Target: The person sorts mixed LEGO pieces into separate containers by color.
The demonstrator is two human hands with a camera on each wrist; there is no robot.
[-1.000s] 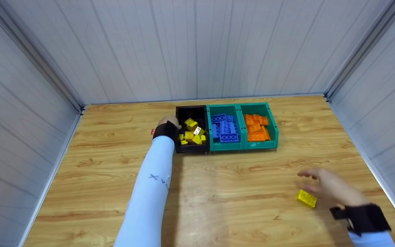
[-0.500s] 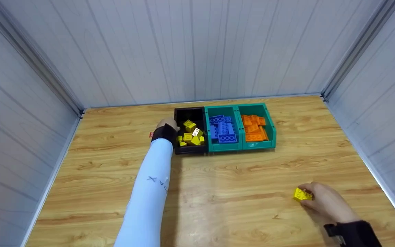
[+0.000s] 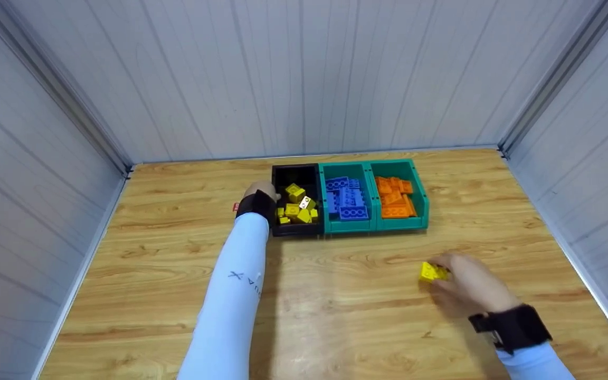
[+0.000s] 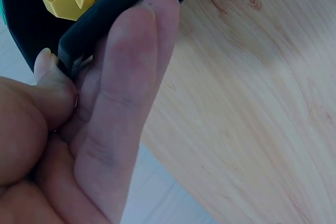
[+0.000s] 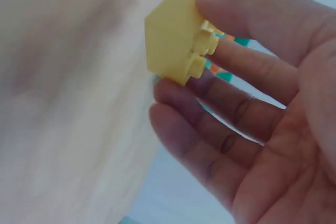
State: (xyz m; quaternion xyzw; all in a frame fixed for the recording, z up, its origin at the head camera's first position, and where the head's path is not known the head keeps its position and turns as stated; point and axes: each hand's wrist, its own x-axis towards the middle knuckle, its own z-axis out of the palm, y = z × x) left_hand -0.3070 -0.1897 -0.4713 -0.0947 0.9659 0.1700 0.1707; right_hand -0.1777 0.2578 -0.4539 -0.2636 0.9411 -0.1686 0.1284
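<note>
A yellow toy brick (image 3: pixel 428 272) with studs on top is pinched between the thumb and fingers of my right hand (image 3: pixel 473 282), over the right part of the table. In the right wrist view the brick (image 5: pixel 170 35) shows its smooth side, studs facing the palm. My left hand (image 3: pixel 259 190) holds the left wall of a black bin (image 3: pixel 297 230) containing several yellow bricks (image 3: pixel 292 211). The left wrist view shows the thumb on one side of the bin's rim (image 4: pixel 113 13) and straighter fingers (image 4: pixel 126 56) along the outside.
Two joined green bins stand right of the black one: the middle bin (image 3: pixel 349 227) holds blue bricks (image 3: pixel 350 198), the right bin (image 3: pixel 421 211) orange bricks (image 3: pixel 395 203). A small red piece (image 3: pixel 236 206) shows beside the left wrist. White panels (image 3: pixel 314 79) enclose the wooden table (image 3: pixel 151 295).
My right hand has come down onto the yellow brick, grasped it, and moved it left and toward the bins. My left hand stays at the black bin.
</note>
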